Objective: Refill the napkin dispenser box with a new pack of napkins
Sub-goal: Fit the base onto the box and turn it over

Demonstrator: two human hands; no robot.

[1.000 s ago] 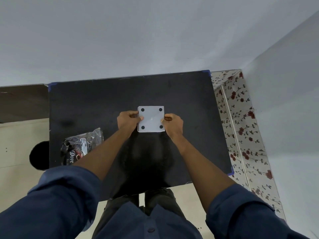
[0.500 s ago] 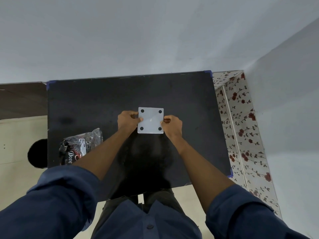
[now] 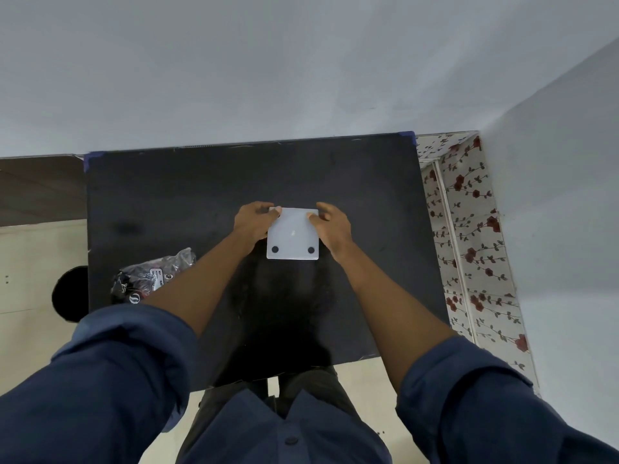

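The napkin dispenser box (image 3: 292,235) is a white square box lying bottom-up on the black table (image 3: 174,202), with black round feet at its corners; only the two near feet show. My left hand (image 3: 252,222) grips its left far corner. My right hand (image 3: 331,223) grips its right far corner, fingers curled over the far edge. The new napkin pack (image 3: 154,275) is a dark crinkled plastic bag with a white label, lying near the table's left edge, partly behind my left forearm.
A grey wall runs along the table's far edge and another stands to the right. A floral-patterned surface (image 3: 469,249) lies right of the table. A dark round object (image 3: 68,294) sits on the floor at the left. My legs stand under the near edge.
Both hands have slid from the box's sides to its far corners and now cover the two far feet. The box stays at the same spot on the table.
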